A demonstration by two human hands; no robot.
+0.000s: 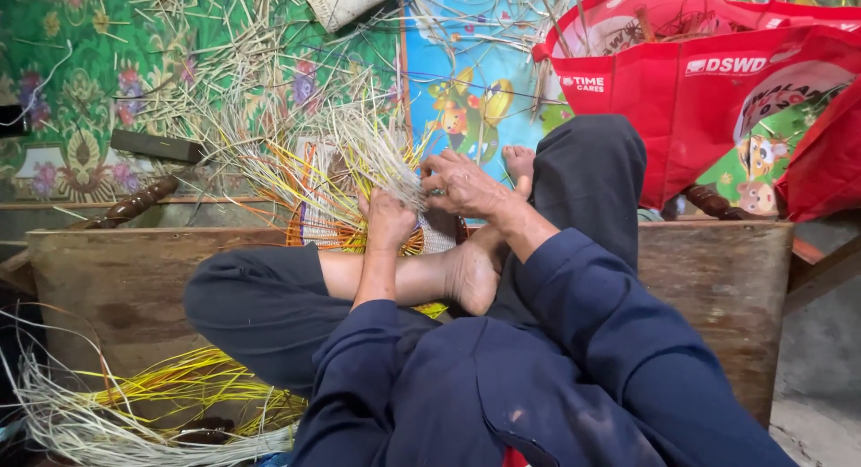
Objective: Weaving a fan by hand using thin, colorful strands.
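Holding thin straw strands point(381, 153) pinched in our left hand point(388, 218) and right hand point(464, 187), we keep the half-woven mat point(334, 218) by our foot point(473, 268) at the wooden board's point(126, 283) far edge. We think dry strands could snap or slip if tugged. Loose straw covers the bright floor mat point(81, 63) beside a red bag point(717, 81).

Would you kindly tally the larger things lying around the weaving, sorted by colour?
Red: 2, the big red bag and a second red bag.
Black: 1, the flat bar.
Tan: 1, the woven pouch.
Brown: 1, the turned wooden handle.
Total: 5.
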